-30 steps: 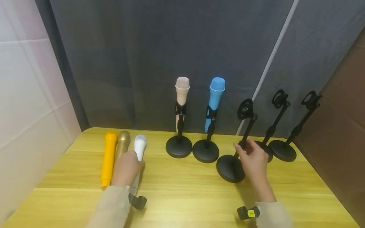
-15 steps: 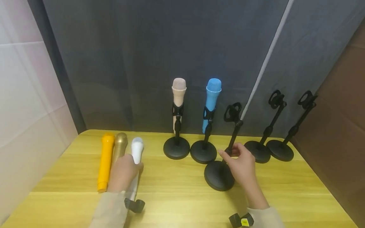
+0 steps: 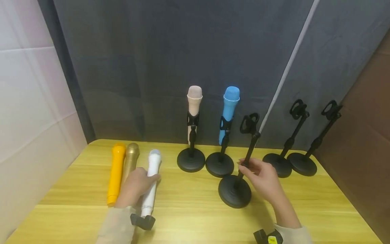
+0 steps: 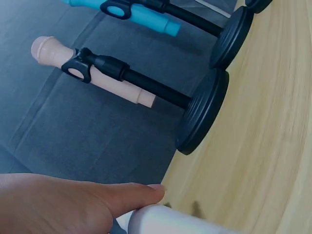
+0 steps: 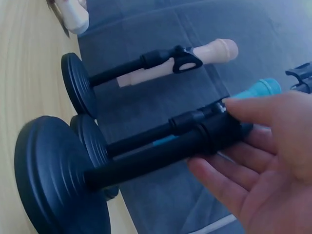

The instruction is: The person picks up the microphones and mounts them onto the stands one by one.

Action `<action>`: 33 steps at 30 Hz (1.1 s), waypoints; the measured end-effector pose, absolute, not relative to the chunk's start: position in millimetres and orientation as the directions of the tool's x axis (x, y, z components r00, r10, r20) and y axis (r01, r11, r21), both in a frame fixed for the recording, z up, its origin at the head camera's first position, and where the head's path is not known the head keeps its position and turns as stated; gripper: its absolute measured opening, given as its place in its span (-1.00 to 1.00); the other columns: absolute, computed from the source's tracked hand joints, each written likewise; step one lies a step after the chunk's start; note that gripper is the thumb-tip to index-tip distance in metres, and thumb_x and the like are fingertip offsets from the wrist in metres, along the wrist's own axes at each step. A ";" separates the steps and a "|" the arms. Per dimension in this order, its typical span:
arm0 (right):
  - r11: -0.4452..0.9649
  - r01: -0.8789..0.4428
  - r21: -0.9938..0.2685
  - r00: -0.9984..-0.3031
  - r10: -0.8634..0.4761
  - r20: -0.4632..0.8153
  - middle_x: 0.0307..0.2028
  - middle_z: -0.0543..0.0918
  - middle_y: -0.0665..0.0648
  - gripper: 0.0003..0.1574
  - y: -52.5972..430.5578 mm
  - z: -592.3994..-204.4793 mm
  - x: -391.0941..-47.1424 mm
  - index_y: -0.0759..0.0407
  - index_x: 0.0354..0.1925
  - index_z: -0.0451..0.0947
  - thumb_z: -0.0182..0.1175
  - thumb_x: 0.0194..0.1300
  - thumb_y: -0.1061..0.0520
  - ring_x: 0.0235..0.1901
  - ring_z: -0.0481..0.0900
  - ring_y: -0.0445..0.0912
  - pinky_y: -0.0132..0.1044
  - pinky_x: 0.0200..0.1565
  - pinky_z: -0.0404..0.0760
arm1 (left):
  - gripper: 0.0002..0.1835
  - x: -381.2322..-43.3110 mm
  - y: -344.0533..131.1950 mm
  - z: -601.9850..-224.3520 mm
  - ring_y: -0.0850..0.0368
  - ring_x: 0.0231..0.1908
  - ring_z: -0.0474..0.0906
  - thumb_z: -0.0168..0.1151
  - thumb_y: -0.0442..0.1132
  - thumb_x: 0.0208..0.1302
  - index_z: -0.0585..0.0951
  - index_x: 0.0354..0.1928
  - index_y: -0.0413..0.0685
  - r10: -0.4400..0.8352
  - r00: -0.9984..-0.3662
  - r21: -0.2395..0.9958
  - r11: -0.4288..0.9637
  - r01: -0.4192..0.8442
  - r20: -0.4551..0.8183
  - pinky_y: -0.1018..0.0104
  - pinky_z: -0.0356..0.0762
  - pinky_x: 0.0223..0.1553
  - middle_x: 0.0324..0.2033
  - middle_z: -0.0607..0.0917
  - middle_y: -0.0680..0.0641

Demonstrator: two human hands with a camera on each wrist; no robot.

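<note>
My left hand (image 3: 134, 185) grips a white microphone (image 3: 150, 196) around its body, the thumb lying across it. The microphone's head points away from me. Beside that hand lie a gold microphone (image 3: 131, 157) and an orange microphone (image 3: 116, 174). My right hand (image 3: 264, 179) pinches the pole of a black microphone stand (image 3: 234, 192) between thumb and fingers. Its clip (image 3: 250, 123) at the top holds nothing, and in the right wrist view the fingers (image 5: 219, 183) curl under the pole's collar.
Behind stand two more stands, holding a beige microphone (image 3: 194, 98) and a blue microphone (image 3: 230, 101). At the back right are a stand with a bare clip (image 3: 278, 165) and another one (image 3: 302, 164) beside it. A dark curtain (image 3: 170, 51) hangs behind the wooden table (image 3: 189, 223).
My right hand has brought the stand leftward and nearer, in front of the blue microphone's stand. The white microphone has shifted slightly right, away from the gold one, in my left hand.
</note>
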State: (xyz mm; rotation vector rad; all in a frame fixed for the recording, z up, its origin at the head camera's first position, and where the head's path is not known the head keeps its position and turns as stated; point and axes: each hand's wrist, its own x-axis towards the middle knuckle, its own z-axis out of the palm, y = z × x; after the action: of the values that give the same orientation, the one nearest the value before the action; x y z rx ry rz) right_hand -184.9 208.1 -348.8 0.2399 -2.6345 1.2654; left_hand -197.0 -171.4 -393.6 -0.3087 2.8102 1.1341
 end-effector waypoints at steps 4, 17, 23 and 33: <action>0.627 -0.240 -0.741 -0.963 -0.059 0.262 -0.09 0.82 0.07 -0.72 207.1 -349.9 -184.3 0.09 -0.04 0.73 0.34 0.36 0.00 -0.04 0.78 -0.05 -0.14 0.04 0.73 | -0.48 -198.2 -169.3 -394.0 -0.01 -0.48 0.55 0.29 0.07 0.29 0.58 -0.25 -0.38 -0.126 -0.971 0.698 0.676 -0.235 -0.205 0.25 0.51 -0.50 -0.45 0.62 -0.19; 0.623 -0.180 -0.761 -0.980 -0.044 0.196 -0.16 0.83 0.01 -0.83 187.0 -346.3 -176.6 -0.01 -0.14 0.73 0.38 0.31 0.01 -0.08 0.79 -0.07 -0.12 0.03 0.74 | -0.53 -198.3 -152.4 -384.8 0.04 -0.46 0.58 0.27 0.10 0.34 0.70 -0.24 -0.26 0.075 -0.973 0.793 0.594 -0.131 -0.217 0.25 0.55 -0.43 -0.45 0.69 -0.12; 0.588 -0.192 -0.786 -0.976 -0.034 0.214 -0.17 0.83 0.04 -0.83 176.8 -350.0 -176.0 0.01 -0.15 0.74 0.40 0.28 0.05 -0.10 0.80 -0.09 -0.25 -0.07 0.76 | -0.54 -199.7 -141.5 -376.3 0.05 -0.45 0.62 0.27 0.09 0.36 0.67 -0.13 -0.24 0.141 -0.973 0.866 0.492 -0.093 -0.184 0.24 0.61 -0.38 -0.40 0.74 -0.12; 0.536 -0.213 -0.817 -0.970 -0.019 0.240 -0.18 0.83 0.08 -0.84 159.8 -355.0 -173.9 0.06 -0.17 0.74 0.43 0.25 0.11 -0.11 0.80 -0.06 -0.24 -0.11 0.78 | -0.44 -193.4 -125.1 -348.9 0.07 -0.22 0.69 0.25 0.04 0.41 0.53 0.24 -0.23 0.240 -0.969 0.938 0.344 0.027 -0.060 0.21 0.69 -0.14 -0.05 0.76 -0.21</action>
State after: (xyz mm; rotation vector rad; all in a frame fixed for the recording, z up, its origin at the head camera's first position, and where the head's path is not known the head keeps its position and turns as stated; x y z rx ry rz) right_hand -173.9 159.8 -355.0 0.1961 -2.5707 1.4084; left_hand -193.4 -125.1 -348.9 0.2428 2.4160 1.6808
